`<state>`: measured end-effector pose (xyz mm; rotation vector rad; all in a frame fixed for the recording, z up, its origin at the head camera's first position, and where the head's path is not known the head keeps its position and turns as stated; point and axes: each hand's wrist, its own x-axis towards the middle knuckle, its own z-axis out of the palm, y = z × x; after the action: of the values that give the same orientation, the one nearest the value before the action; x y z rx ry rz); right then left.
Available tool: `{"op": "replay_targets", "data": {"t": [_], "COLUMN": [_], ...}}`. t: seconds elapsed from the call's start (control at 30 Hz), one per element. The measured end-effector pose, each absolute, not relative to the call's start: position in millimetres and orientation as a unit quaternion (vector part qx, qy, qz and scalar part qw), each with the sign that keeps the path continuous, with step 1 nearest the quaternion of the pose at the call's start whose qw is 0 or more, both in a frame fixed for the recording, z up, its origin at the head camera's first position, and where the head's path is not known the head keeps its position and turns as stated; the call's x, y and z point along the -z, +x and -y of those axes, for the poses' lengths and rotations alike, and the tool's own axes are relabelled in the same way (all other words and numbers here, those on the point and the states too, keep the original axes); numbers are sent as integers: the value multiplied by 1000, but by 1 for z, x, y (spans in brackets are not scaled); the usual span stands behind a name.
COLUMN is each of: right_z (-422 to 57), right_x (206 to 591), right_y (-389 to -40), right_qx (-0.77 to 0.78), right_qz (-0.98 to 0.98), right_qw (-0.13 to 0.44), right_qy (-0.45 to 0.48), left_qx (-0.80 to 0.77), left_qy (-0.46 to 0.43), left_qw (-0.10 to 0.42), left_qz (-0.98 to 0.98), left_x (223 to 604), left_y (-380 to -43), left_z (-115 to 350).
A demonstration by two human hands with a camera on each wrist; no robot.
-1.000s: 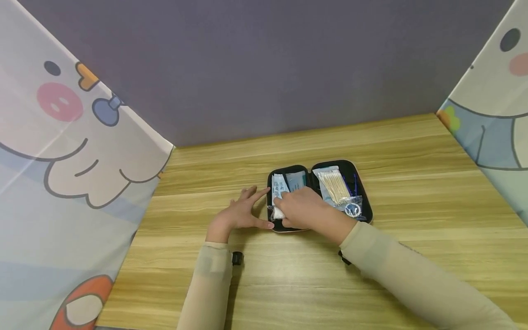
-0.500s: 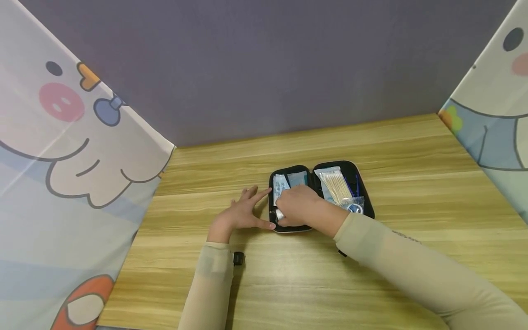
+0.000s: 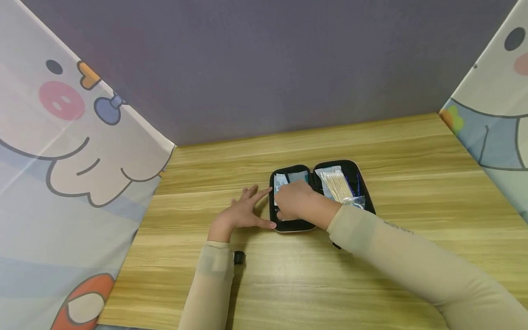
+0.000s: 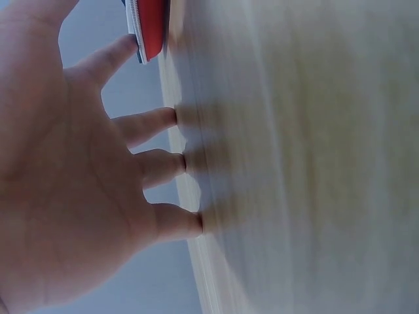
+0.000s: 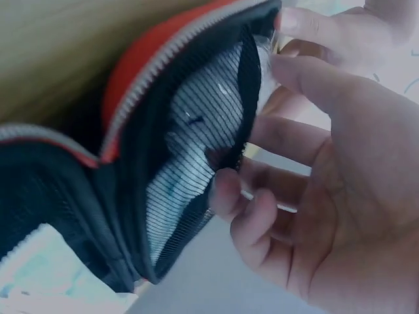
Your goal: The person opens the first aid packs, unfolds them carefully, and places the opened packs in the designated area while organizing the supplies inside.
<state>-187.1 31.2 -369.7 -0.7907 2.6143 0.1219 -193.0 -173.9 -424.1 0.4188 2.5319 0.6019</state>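
An unzipped first-aid case (image 3: 294,226) with a black lining and red outer shell lies flat on the table. My right hand (image 3: 298,200) reaches into its left half, fingers curled. In the right wrist view, the thumb and fingers grip a clear plastic packet (image 5: 265,72) at the edge of a black mesh pocket (image 5: 190,176). Its contents show only dimly through the mesh. Under that hand a white printed packet (image 3: 280,181) and a blue-green packet (image 3: 298,177) are partly covered. My left hand (image 3: 242,213) is spread, thumb and index finger touching the case's left edge.
In the case's right half are a bag of cotton swabs (image 3: 339,184), blue strips (image 3: 358,183) and a clear bag (image 3: 356,200), partly behind the right sleeve. Wooden table (image 3: 264,284) surrounds the case. A grey wall (image 3: 288,68) rises behind, with cartoon-printed panels at both sides.
The right hand has shifted slightly up and inward over the left half, and its forearm now covers more of the clear bag. White packaging near its thumb has gone from sight. The left hand stays put.
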Motion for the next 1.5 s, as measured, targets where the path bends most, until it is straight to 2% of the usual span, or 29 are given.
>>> {"op": "replay_targets", "data": {"t": [0.43, 0.53, 0.77, 0.83, 1.13, 1.5], "right_z": [-33, -38, -60, -66, -85, -89], "right_x": [365, 370, 379, 380, 378, 384], "right_y": [-194, -194, -186, -184, -186, -189], "right_qx": [-39, -31, -42, -50, -22, 27], "right_qz": [-929, -927, -908, -902, -882, -883], "right_qw": [260, 236, 130, 115, 194, 194], "right_qy": [-260, -291, -397, -414, -429, -427], "left_qx": [-215, -211, -203, -200, -197, -206], "left_qy": [152, 152, 152, 151, 147, 146], "left_qw": [252, 252, 247, 248, 251, 255], "left_qz": [-931, -932, -935, -936, -936, -933], "left_x": [425, 425, 424, 424, 425, 424], "left_y": [-192, -192, -192, -193, -192, -192], "left_z": [172, 172, 172, 173, 172, 171]}}
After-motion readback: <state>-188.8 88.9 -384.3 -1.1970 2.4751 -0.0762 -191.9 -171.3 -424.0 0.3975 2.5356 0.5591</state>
